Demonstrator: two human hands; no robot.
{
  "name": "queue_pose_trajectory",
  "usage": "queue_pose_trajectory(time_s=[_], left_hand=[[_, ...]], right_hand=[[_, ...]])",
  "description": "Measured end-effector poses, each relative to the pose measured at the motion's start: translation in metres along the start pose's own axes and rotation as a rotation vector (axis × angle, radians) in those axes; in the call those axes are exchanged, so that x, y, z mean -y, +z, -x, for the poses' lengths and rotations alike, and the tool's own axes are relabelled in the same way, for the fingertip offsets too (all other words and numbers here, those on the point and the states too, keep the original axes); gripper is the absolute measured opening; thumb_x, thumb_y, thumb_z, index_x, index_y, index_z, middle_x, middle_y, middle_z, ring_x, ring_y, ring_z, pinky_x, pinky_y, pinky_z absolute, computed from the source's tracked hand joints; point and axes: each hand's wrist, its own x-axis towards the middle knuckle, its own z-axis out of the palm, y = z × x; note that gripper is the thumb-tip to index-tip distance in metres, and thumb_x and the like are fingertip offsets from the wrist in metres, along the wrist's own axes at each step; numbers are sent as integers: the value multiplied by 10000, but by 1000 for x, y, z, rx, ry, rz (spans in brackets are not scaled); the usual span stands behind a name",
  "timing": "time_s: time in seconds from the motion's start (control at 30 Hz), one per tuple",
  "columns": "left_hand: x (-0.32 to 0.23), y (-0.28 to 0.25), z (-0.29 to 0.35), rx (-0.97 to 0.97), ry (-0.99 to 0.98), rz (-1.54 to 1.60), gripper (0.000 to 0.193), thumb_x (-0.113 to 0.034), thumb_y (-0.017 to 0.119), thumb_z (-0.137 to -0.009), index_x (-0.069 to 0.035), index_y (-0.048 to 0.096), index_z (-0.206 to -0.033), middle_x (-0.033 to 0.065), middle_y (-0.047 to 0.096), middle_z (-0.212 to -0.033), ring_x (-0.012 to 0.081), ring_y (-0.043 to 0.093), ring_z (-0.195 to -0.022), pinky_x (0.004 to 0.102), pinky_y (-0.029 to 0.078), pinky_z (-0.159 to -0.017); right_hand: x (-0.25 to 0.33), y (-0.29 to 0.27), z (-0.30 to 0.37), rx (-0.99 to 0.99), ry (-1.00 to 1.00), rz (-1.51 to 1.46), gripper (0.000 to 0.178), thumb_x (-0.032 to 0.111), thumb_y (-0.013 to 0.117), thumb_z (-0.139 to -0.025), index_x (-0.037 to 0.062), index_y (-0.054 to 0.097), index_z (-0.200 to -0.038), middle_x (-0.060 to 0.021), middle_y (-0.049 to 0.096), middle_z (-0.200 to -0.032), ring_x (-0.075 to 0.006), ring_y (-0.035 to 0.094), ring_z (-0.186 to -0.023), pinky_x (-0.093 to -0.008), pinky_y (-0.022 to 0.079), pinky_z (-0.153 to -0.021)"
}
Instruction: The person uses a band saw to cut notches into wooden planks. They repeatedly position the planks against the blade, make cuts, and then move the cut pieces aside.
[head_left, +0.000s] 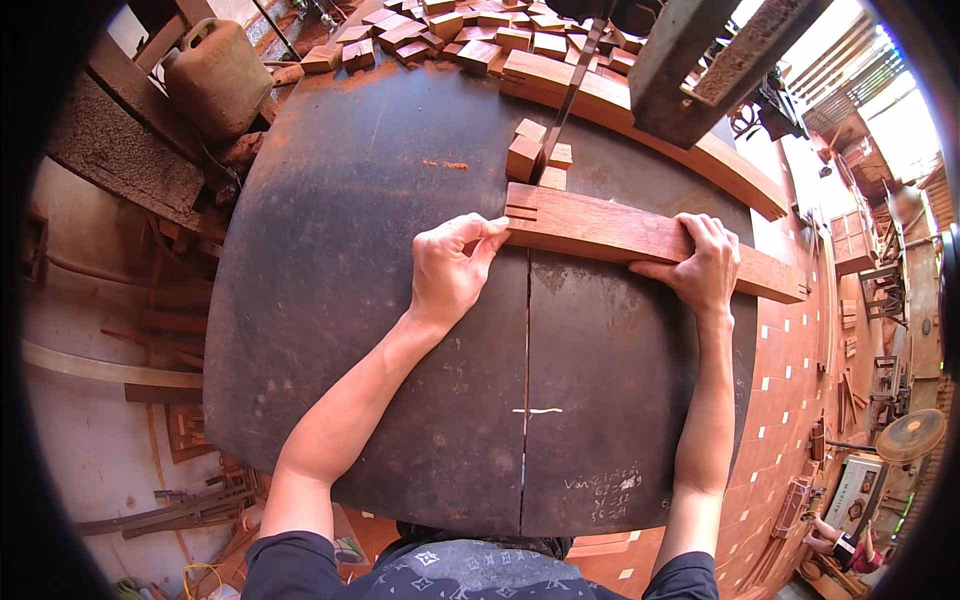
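A reddish wooden beam (610, 221) lies across the dark saw table, with slots cut into its left end. Beside that end, my left hand (452, 262) is closed in a pinch, its thumb and fingertips at the beam's near left corner. My right hand (706, 262) grips the beam toward its right end, fingers over the top and thumb along the near side. Just beyond the slotted end stands the narrow band saw blade (570, 100), running down to the table. Small wood blocks (524, 156) sit against the blade on the far side of the beam.
The dark metal table (400, 180) has a straight slit running toward me. Another long beam (620, 110) lies farther back, near a heap of cut blocks (490, 30). A machine part (720, 70) overhangs at upper right. A plastic jerrycan (217, 80) stands at far left.
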Motion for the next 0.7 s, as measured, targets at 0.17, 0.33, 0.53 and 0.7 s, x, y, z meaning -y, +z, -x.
queue_pose_trajectory(time_s=[0.17, 0.33, 0.53, 0.7], left_hand=[[5, 2, 0, -15, 19, 5, 77, -43, 841, -970, 21, 816, -1005, 98, 830, -883, 92, 751, -779, 271, 575, -683], [1, 2, -1, -3, -16, 2, 68, -36, 837, -956, 7, 786, -967, 128, 835, -948, 186, 798, -820, 303, 597, -693], [4, 2, 0, -11, -9, -1, 61, -43, 837, -968, 5, 805, -990, 102, 826, -901, 129, 766, -784, 282, 581, -679], [3, 4, 0, -34, 2, 25, 61, -39, 840, -970, 6, 823, -1007, 88, 825, -869, 92, 752, -768, 268, 573, -675]], right_hand=[[0, 1, 0, -11, -7, -6, 839, 704, 991, -503, 91, 752, -1024, -71, 753, -1010, -287, 719, -983, -432, 485, -967], [-1, 2, 0, -22, -13, 0, 836, 703, 991, -506, 90, 751, -1021, -72, 754, -1007, -286, 718, -980, -432, 485, -966], [-1, 3, 0, -26, -12, -4, 837, 706, 988, -508, 90, 754, -1025, -69, 752, -1002, -289, 718, -975, -434, 485, -964], [-2, 3, 0, -26, -11, -10, 840, 718, 978, -511, 88, 756, -1021, -61, 751, -999, -291, 718, -973, -437, 489, -955]])
